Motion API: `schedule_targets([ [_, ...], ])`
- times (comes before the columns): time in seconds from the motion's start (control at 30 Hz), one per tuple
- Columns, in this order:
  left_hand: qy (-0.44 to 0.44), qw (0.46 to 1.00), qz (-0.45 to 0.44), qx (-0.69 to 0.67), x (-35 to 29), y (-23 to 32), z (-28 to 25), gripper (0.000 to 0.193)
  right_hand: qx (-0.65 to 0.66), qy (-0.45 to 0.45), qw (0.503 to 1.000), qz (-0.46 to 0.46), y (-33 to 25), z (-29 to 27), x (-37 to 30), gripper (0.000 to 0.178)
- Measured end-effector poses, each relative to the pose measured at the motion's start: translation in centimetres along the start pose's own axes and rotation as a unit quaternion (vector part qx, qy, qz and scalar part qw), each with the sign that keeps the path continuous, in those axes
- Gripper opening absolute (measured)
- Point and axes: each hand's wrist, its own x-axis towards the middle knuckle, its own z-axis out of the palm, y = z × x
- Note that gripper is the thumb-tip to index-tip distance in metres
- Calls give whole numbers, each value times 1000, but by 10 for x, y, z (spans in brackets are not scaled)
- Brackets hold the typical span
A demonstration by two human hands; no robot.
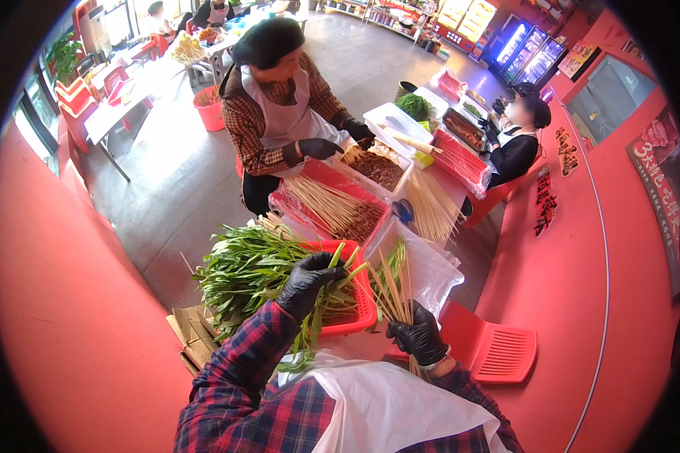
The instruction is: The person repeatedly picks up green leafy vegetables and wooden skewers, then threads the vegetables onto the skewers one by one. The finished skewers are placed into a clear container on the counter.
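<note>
My left hand, in a black glove, is closed round a few stems of long-leaved green vegetable above a red plastic basket. More of these leafy greens heap over the basket's left side, and some leaves hang below my wrist. In a black glove too, my right hand grips a bundle of thin bamboo skewers that fan upward to the right of the basket. Just beyond their tips, green pieces lie in a white tray lined with clear plastic.
Across the table a co-worker in black gloves works over a tray of meat. Skewered meat fills a red tray; loose skewers lie beside blue-handled scissors. A red chair stands at my right, cardboard at my left.
</note>
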Motion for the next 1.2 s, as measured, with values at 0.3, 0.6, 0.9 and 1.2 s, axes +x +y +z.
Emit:
schedule_targets([
  [0.3,-24,997,-30,65,0,-3,-1,25,3,2,1000,1,2,2,4,18],
  [0.6,-81,995,-63,1,-5,10,-3,26,12,-21,1000,-3,5,-9,2,21],
  [0.9,-96,991,-39,89,-6,-6,-15,21,13,-24,1000,-1,6,-11,2,23],
  [1.2,-21,982,104,153,0,-16,-9,13,-5,-34,999,4,3,-10,-2,22],
])
